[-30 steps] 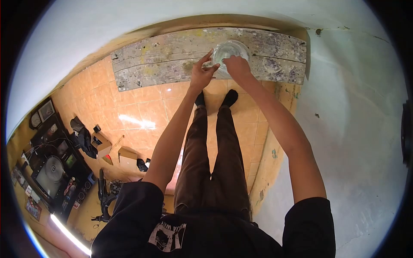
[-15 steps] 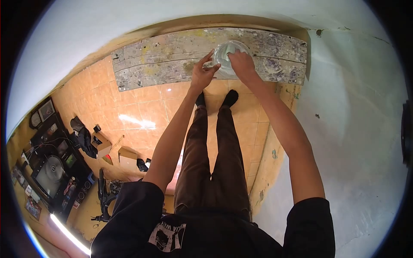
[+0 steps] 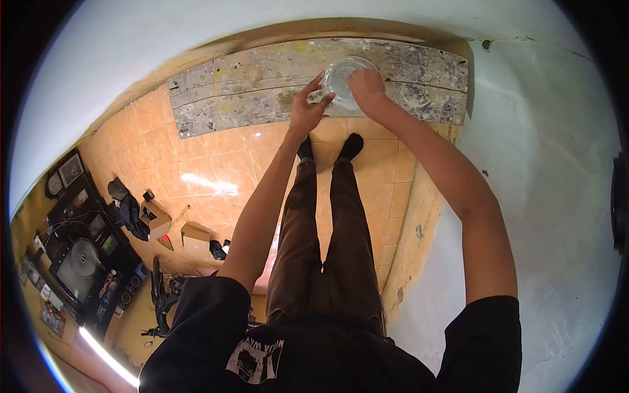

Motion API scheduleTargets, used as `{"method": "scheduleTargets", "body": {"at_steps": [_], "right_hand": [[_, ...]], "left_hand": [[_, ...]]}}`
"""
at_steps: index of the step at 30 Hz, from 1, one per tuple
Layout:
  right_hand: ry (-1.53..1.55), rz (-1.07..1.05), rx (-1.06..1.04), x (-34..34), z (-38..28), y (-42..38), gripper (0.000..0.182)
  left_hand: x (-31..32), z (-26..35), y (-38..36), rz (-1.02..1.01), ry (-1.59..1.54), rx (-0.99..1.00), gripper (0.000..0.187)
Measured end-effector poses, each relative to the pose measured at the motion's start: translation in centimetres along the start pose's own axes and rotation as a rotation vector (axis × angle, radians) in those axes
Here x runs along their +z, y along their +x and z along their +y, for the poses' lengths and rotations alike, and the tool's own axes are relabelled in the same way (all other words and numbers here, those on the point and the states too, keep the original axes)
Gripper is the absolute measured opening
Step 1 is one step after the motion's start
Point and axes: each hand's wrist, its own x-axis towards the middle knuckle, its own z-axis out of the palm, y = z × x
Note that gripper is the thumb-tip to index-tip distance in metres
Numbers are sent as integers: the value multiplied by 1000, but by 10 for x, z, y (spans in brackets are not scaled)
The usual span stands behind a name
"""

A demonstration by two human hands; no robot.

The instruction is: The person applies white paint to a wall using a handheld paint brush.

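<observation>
A round, clear bowl (image 3: 337,80) stands on a paint-spattered wooden bench (image 3: 249,85). My left hand (image 3: 309,110) grips the bowl's left side, thumb and fingers spread along its wall. Over the right part of the bowl is my right hand (image 3: 368,88), its fingers curled in and pointing down inside the rim. Whatever those fingers hold, if anything, is hidden beneath the hand. What the bowl contains is hard to make out.
Tiled floor (image 3: 223,157) lies below the bench, where my feet stand. A pale wall (image 3: 524,164) runs along the right side. To the left are open cardboard boxes (image 3: 154,221), a dark cabinet (image 3: 88,262) and a fan reflection or fan (image 3: 83,257).
My right hand has shifted slightly within the bowl, and its elbow has swung outward to the right. The left hand keeps its place at the bowl's side.
</observation>
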Motion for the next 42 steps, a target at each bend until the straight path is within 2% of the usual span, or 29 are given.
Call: {"method": "scheduleTargets", "body": {"at_steps": [6,9,12,15,21,24,30,33,36,42], "right_hand": [[56,174,-216,19,-7,-7,7],[216,260,-188,20,-17,-12,7],[350,311,-150,22,-24,-5,8],[447,264,-39,12,-16,-4,12],[542,217,266,-9,-9,-7,15],[569,212,283,1,-9,-2,17],[517,298,-39,12,-6,-8,10],[308,207,-179,9,1,-12,8],[185,166,-172,16,3,-8,8],[416,204,-105,13,-9,-7,10]], "left_hand": [[3,9,-7,4,-38,-4,59],[3,9,-8,1,-53,-16,58],[3,10,-7,9,-43,-36,58],[3,7,-6,-7,-67,-36,59],[1,4,-2,-33,-52,-9,60],[2,6,-4,1,-30,-26,59],[1,2,-2,-18,-20,-7,58],[1,5,-3,-24,-28,5,58],[1,8,-5,-37,-52,4,59],[2,10,-6,-20,-6,-20,61]]}}
